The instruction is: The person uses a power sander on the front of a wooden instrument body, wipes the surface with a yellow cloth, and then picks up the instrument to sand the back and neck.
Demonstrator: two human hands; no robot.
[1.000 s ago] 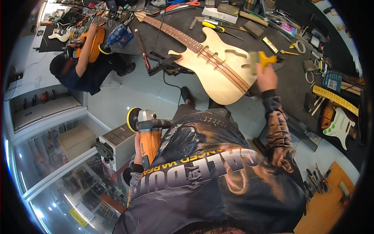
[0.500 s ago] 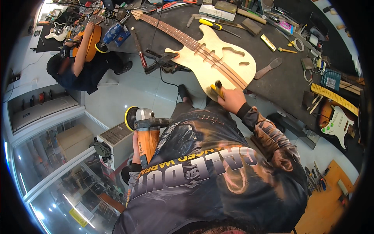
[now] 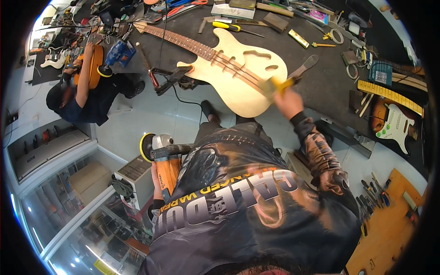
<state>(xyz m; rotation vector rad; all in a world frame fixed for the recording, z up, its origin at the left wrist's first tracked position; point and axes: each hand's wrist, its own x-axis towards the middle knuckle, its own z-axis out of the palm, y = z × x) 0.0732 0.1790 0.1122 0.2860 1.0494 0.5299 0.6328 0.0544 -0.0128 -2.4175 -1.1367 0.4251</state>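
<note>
Near, the left hand (image 3: 156, 183) gripped the orange polisher (image 3: 161, 158), fingers wrapped round its body, idle at the hip. Farther, the right hand (image 3: 288, 98) pinched a yellow-handled tool (image 3: 279, 85) over the unfinished guitar body (image 3: 238, 75) on the dark bench (image 3: 321, 82): surface work, apparently; next would need steady strokes. Far left, a cardboard box (image 3: 87, 176) sat shelved.

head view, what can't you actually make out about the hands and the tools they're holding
- Right hand, head view: motion-blurred, so the yellow-handled tool it holds over the unfinished guitar body cannot be identified.
- Left hand, head view: mostly hidden behind the orange polisher and the shirt; finger placement unclear.
- Polisher's pad face: seen edge-on, surface not visible.
</note>
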